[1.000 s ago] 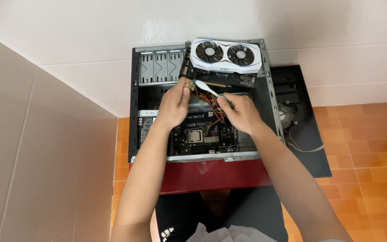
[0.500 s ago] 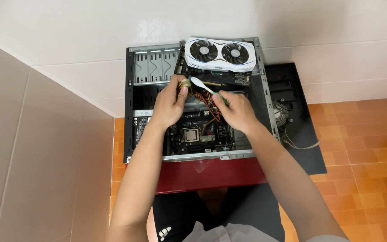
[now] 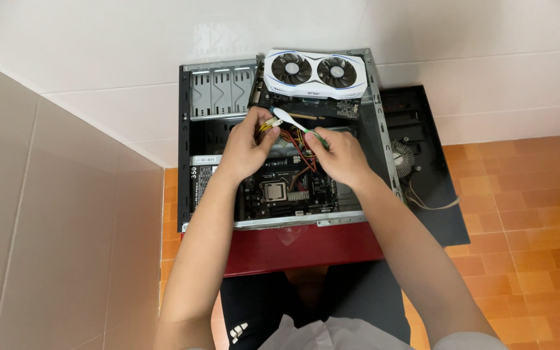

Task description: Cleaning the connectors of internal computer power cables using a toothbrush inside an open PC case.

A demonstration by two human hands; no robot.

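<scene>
White plastic marks the tool: my right hand (image 3: 339, 155) is closed around the handle of a toothbrush-like brush (image 3: 291, 120), its pale head angled up and to the left, just beside the small connector (image 3: 270, 123) that my left hand (image 3: 244, 150) pinches between thumb and fingertips. Both grips are clenched, the left on the plug end of the yellow, red and black wire bundle (image 3: 296, 148), the right on the brush. The connector sits above the motherboard (image 3: 280, 191), inside the open computer case (image 3: 188, 149), which lies on its side on a dark red stool (image 3: 293, 246); a white two-fan graphics card (image 3: 314, 71) rests across the case's far edge. In my judgement the brushing goes best with the plug held steady and clear of the board, light strokes along the pins, and the bristles kept off the bare processor socket (image 3: 273, 190) below.
</scene>
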